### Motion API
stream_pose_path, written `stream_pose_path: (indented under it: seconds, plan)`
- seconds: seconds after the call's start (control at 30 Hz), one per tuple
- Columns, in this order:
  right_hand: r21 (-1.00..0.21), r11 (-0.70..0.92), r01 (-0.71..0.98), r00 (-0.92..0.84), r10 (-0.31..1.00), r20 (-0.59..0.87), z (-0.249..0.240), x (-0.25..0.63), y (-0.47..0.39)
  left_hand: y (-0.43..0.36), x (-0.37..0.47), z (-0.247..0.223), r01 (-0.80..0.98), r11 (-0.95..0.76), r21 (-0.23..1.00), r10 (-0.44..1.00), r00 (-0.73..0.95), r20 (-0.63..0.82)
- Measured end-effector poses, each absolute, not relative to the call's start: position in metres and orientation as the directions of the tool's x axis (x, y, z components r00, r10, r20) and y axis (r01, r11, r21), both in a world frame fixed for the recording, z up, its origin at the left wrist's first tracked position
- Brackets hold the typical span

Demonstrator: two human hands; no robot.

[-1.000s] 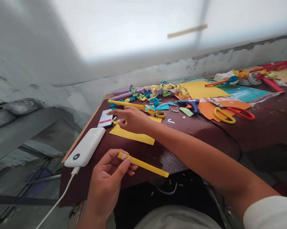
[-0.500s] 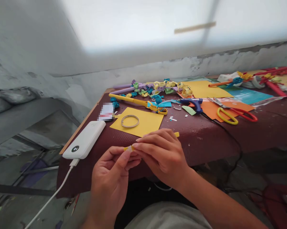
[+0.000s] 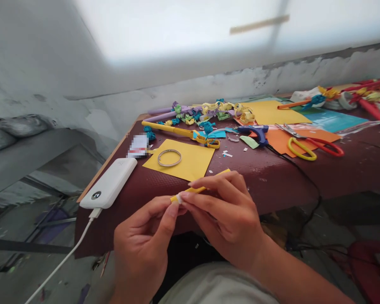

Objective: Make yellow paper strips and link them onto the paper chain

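Note:
Close to the table's front edge, my left hand [image 3: 145, 242] pinches the near end of a thin yellow paper strip [image 3: 198, 189] between thumb and forefinger. My right hand [image 3: 226, 213] is closed on the same strip, its fingertips at a small whitish piece [image 3: 179, 197] that looks wrapped about the strip. The strip's far end slants up to the right behind my right fingers. Just beyond my hands lies a square sheet of yellow paper [image 3: 196, 162] with a thin ring [image 3: 170, 158] resting on it.
To the left lies a white power bank [image 3: 109, 183] with a cable. Behind the sheet are a yellow paper stem [image 3: 167, 130] and curled paper pieces [image 3: 210, 110]. A blue glue gun [image 3: 256, 133] and scissors [image 3: 302, 147] lie to the right.
My right fingers have lifted and spread a little, so more of the yellow strip shows, slanting up to the right. The pinched end has shifted slightly right. The view has tilted slightly.

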State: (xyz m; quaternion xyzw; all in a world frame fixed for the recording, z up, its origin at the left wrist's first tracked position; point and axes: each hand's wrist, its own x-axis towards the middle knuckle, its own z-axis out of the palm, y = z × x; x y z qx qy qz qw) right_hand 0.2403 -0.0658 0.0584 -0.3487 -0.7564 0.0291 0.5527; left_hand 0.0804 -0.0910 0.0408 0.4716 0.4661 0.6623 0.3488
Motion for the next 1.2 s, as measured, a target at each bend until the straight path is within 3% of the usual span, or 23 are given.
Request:
stream_pose_path:
  seconds: [0.17,0.33,0.5,0.7,1.2]
  plan:
    - [-0.549,0.763,0.341,-0.14,0.619,0.773,0.055,0.237,-0.072,-0.1,0.091,0.051,0.341,-0.373,0.863,0.823,-0.309,0.477]
    - [-0.567,0.758,0.322,-0.148,0.632,0.761,0.052,0.236,-0.071,-0.102,0.084,0.051,0.485,-0.42,0.767,0.816,-0.167,0.553]
    - [-0.521,0.779,0.349,-0.169,0.599,0.783,0.054,0.238,-0.073,-0.102,0.078,0.047,0.516,-0.464,0.72,0.807,-0.09,0.584]
    - [-0.371,0.802,0.469,-0.209,0.509,0.835,0.05,0.236,-0.076,-0.102,0.08,0.046,0.53,-0.497,0.688,0.773,-0.09,0.628]
    - [-0.392,0.813,0.43,-0.175,0.501,0.847,0.062,0.24,-0.071,-0.102,0.081,0.048,0.438,-0.515,0.737,0.797,-0.071,0.599]
